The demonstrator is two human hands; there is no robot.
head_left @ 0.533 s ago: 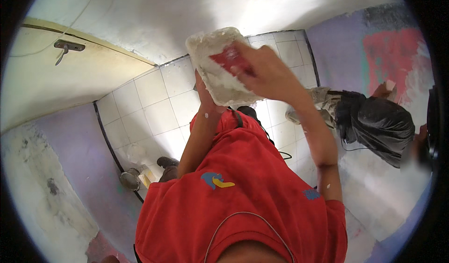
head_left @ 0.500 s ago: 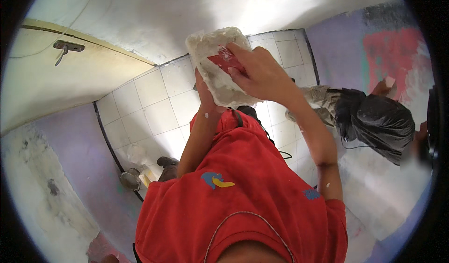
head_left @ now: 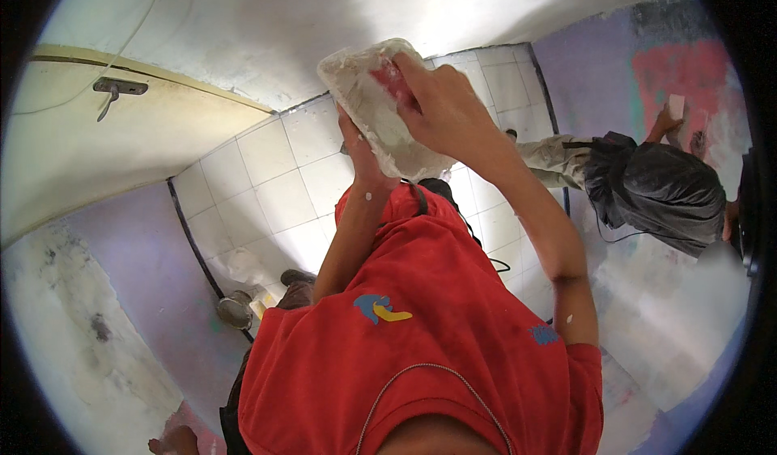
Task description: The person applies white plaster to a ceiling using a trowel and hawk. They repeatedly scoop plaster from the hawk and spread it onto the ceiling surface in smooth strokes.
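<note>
My left hand (head_left: 366,154) is wrapped round the lower left side of a white, putty-smeared rectangular tub (head_left: 350,81), holding it up in front of me. In my right hand (head_left: 445,114) is a red, flat putty scraper (head_left: 392,83), smeared with white and blurred by motion. The scraper is over the inside of the tub, near its far end. My right hand covers part of the tub's right side and the scraper's near end. White paste coats the tub's walls.
A white wall (head_left: 267,34) rises ahead; a door with a handle (head_left: 120,88) is at left. To the right, a person in dark clothes (head_left: 668,188) holds a pale block (head_left: 676,105) at the painted wall. Another person's hand (head_left: 176,440) shows lower left. White tiles (head_left: 279,188) cover the floor.
My right hand and the scraper have shifted slightly up and right over the tub. The co-worker's hand with the block has risen on the wall. The hand at lower left shows more.
</note>
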